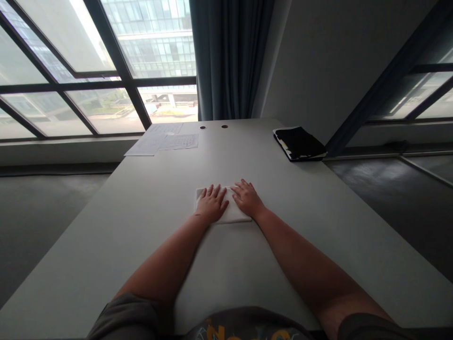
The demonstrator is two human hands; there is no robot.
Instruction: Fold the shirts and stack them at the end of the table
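Note:
A folded white cloth (231,213) lies flat on the white table (170,189), in the middle of the head view. My left hand (211,204) rests palm down on the cloth's left part, its fingers stretched out and a little spread. On the right part of the same cloth lies my right hand (247,197), also flat, with fingers apart and pointing forward. Neither hand grips the cloth. Much of the cloth is covered by the two hands; its near edge and the strip between the hands show.
Sheets of paper (179,141) lie at the table's far left corner. A black item (300,141), with something white beneath it, sits near the far right edge. Two small round holes (224,126) are at the far end, before a dark blue curtain (230,61).

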